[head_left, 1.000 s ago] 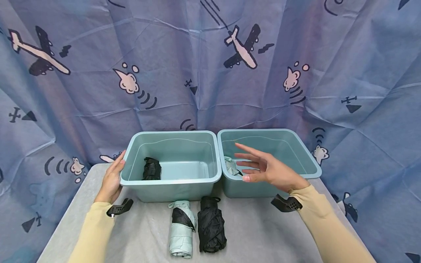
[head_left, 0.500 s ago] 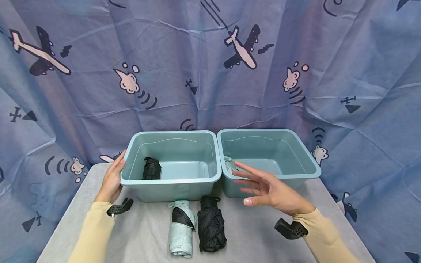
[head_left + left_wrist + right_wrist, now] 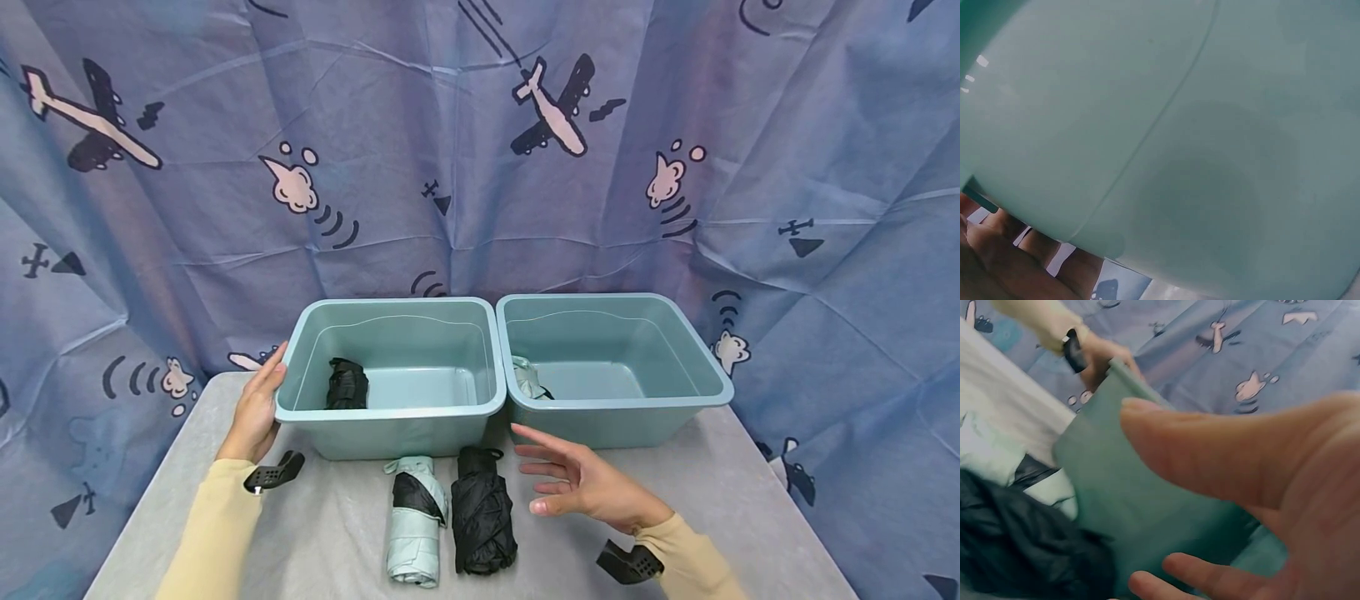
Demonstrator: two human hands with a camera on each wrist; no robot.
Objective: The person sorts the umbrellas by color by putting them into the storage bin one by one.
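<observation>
My left hand (image 3: 253, 410) rests against the left side of the left light-teal plastic bin (image 3: 405, 435), fingers stretched along its outer wall. In the left wrist view those fingers (image 3: 1040, 247) show just beyond the bin's edge. My right hand (image 3: 588, 482) hovers in front of the right bin (image 3: 630, 425), thumb and fingers spread with nothing between them. Just left of its fingertips lies a folded black umbrella (image 3: 483, 521). Beside that lies a folded mint umbrella (image 3: 414, 542) with a black band. Both umbrellas lie lengthwise on the table, in front of the left bin.
Inside the left bin, a small black folded item (image 3: 347, 385) lies near the left wall. A mint bundle (image 3: 528, 379) sits at the right bin's left end. The bins stand side by side on a grey-covered table (image 3: 322, 533), before a blue airplane-print curtain (image 3: 450, 167).
My right hand has moved from over the right bin down toward me and slightly left, nearer the black umbrella. The left hand, bins and umbrellas stay where they were.
</observation>
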